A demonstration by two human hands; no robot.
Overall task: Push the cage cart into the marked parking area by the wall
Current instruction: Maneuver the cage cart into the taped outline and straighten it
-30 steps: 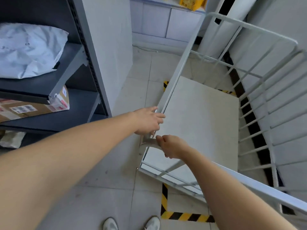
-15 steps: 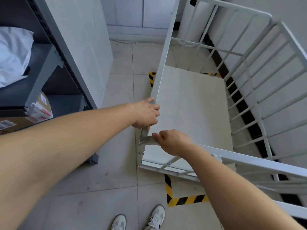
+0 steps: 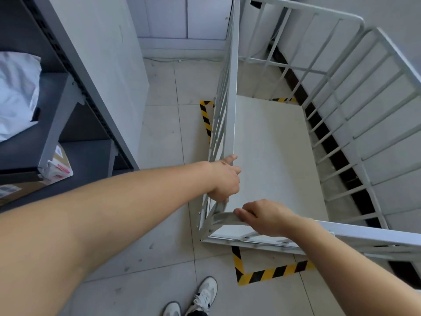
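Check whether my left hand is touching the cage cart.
Touching. The head view shows the left hand gripping the cage cart on its side rail near the corner, fingers curled over the white bar.

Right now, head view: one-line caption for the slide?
Left hand and right hand grip the near corner of a cage cart standing over yellow-black floor tape by the wall.

The cage cart (image 3: pixel 273 156) stands at 1 o'clock, within the floor tape outline (image 3: pixel 273 272), alongside the wall (image 3: pixel 398 10) at 3 o'clock. The shelving unit (image 3: pixel 57 115) stands at 10 o'clock, with a bagged parcel (image 3: pixel 16 94) above a box (image 3: pixel 60 165).
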